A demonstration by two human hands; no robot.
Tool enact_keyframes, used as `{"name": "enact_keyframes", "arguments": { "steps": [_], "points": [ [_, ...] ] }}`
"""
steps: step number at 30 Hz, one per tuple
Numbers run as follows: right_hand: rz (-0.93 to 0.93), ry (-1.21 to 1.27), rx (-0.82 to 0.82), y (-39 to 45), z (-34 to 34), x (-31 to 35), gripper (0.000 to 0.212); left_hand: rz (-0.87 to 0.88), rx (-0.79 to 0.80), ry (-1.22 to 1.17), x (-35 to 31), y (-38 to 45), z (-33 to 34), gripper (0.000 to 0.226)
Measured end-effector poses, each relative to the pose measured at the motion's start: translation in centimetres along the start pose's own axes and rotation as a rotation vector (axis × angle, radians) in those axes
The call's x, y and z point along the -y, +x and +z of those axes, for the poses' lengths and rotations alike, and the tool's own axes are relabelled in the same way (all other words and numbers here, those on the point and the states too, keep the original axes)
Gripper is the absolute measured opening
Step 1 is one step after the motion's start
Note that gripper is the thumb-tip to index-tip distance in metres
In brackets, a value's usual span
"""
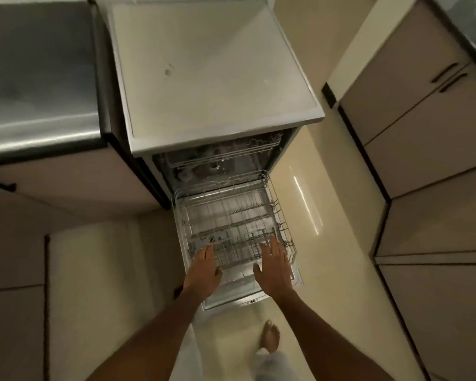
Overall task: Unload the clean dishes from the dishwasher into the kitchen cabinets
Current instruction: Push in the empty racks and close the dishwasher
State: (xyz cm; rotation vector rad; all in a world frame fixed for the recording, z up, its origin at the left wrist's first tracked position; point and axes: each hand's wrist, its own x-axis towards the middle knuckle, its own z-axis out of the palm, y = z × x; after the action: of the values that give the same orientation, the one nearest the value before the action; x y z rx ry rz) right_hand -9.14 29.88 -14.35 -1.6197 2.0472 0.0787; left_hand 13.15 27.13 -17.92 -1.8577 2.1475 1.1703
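The dishwasher (212, 64) stands open below me, its door (231, 299) folded down onto the floor side. The lower wire rack (231, 215) is pulled out over the door and I see no dishes in it. My left hand (204, 273) rests at the rack's front left edge with fingers apart. My right hand (274, 266) hovers over the rack's front right part, fingers spread, holding nothing. The upper rack (223, 155) sits inside the machine, with dim shapes in it that I cannot make out.
A steel counter (39, 78) lies to the left. Beige lower cabinets (423, 119) with dark handles line the right side. A low cabinet front (14, 257) is at the near left. My bare foot (271, 336) stands on the glossy floor (327, 270) behind the door.
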Motion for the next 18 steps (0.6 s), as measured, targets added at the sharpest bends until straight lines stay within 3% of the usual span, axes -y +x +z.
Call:
{"name": "enact_keyframes", "arguments": {
  "steps": [6, 12, 18],
  "points": [
    [-0.159, -0.077, 0.033, 3.6, 4.9, -6.8, 0.066, -0.230, -0.081, -0.150, -2.1, 2.0, 9.1, 0.074],
    [-0.102, 0.014, 0.058, 5.6, 13.2, -14.6, 0.066, -0.318, -0.055, -0.166, -3.4, 3.7, 19.9, 0.073],
    [0.009, 0.081, 0.108, 6.2, 21.3, -20.4, 0.067, -0.483, 0.049, -0.161, -1.9, 6.5, 29.8, 0.039]
  ]
}}
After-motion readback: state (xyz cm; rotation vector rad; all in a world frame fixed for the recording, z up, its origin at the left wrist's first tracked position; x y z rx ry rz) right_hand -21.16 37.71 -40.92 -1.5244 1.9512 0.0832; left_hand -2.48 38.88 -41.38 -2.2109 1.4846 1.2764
